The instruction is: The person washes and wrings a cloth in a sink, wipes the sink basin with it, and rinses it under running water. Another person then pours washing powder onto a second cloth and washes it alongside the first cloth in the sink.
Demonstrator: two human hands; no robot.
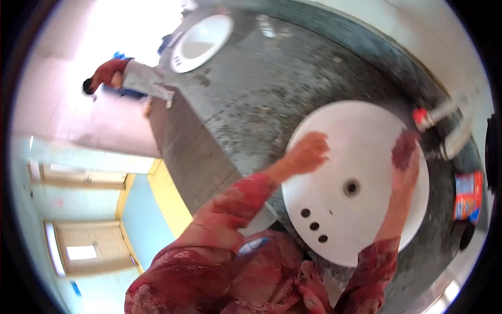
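Note:
A white round sink [361, 235] is set in the dark stone counter in front of me. Over its left side hangs my left hand [307, 153], fingers loosely bent and a little apart, with nothing visible in them. At the right side of the bowl my right hand [405, 175] grips a dark red crumpled cloth [404, 148]; its exact kind is blurred. The cloth is close to the white tap [444, 115] with a red mark. The drain [352, 188] lies between my hands, and several dark holes show near the sink's front left edge.
An orange and blue packet [467, 196] lies on the counter [251, 99] at the right, beside a dark object [462, 234]. A second sink [215, 29] and a clear object [265, 26] are farther along. Another person [123, 76] bends over at the far left.

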